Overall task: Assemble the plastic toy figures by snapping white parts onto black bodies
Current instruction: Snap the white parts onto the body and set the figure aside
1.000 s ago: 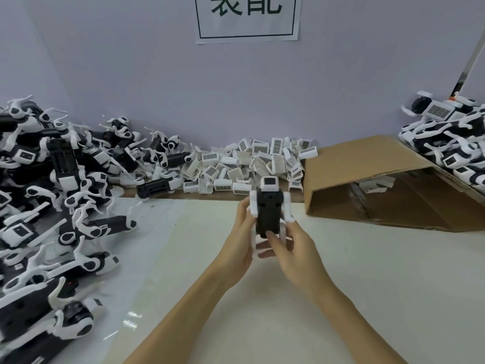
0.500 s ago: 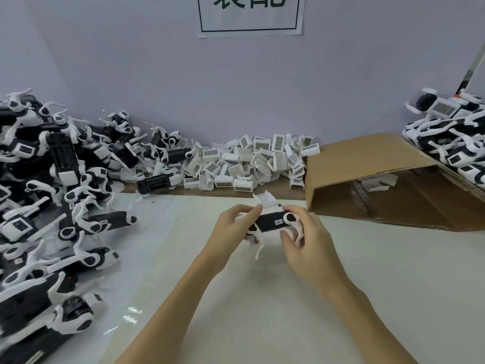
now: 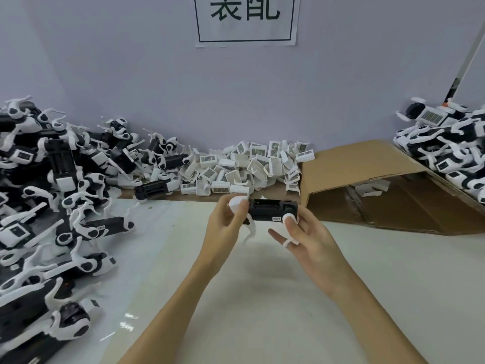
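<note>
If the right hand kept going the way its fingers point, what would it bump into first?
Probably the black toy body that the right hand already holds at one end. Beyond it lies the pile of white barcode parts by the wall, though depth is hard to judge.

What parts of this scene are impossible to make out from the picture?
All in the head view:
- Sign: its top is cut off by the frame's upper edge.
- Toy figure: the left hand covers its left end; the sticker print is too small to read.
- Cardboard box: its shadowed interior hides most contents.
- Right pile of figures: cut off by the right edge.
</note>
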Available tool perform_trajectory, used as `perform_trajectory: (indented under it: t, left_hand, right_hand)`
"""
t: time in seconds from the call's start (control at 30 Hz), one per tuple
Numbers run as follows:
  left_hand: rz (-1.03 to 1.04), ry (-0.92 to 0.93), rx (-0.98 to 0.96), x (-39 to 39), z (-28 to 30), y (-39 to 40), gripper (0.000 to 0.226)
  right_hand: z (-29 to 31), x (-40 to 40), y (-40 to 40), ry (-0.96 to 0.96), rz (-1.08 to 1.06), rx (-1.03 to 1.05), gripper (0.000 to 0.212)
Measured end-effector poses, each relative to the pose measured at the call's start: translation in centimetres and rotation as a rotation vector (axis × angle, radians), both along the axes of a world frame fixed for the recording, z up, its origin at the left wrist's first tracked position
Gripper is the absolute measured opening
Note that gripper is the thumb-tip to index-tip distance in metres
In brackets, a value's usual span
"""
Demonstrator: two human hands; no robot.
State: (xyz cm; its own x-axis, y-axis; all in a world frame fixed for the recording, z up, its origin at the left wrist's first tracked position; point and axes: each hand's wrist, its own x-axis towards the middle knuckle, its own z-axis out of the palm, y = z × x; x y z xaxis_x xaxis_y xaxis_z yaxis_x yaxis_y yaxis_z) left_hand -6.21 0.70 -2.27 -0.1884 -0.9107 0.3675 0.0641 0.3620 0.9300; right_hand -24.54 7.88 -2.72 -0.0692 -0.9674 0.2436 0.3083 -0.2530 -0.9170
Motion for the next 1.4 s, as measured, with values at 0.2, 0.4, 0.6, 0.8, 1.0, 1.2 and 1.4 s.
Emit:
perform_trajectory:
  t: [0.2,0.4,0.6,0.8,1.0,1.2,1.4]
  left_hand:
    - [0.022,-0.001,-0.068,1.2,-0.2,-1.0,0.043]
    - [-0.065,-0.278,-0.183,3.4,-1.0,-2.0,0.067]
    - [0.269,-0.264,-0.302,2.8,-1.7,-2.4,0.068]
    - [0.745,-0.537,-0.656,3.2,-2.5,-3.9,0.084]
    - [0.739,-0.548,-0.639,3.0,-2.5,-3.5,0.082]
    - [0.685,-0.439,-0.532,3.3,-2.3,-3.6,0.081]
    - [0.644,-0.259,-0.335,3.7,-1.3,-3.8,0.075]
  right_hand:
    - [-1.4,1.4,0.2,0.368,0.025,0.039,0.060]
    - [-2.5,1.3,-0.1,0.657,-0.048,0.001,0.061]
    - [-2.0,1.0,-1.2,0.465,-0.114,0.020,0.051]
    - [-2.2,0.6,-5.6,0.987,-0.348,0.072,0.032]
    - [-2.4,0.3,-11.2,1.436,-0.218,0.311,0.044]
    - [-4.0,0.7,-11.4,1.475,-0.504,0.082,0.033]
    - [-2.0,1.4,-6.5,1.063,-0.451,-0.029,0.013]
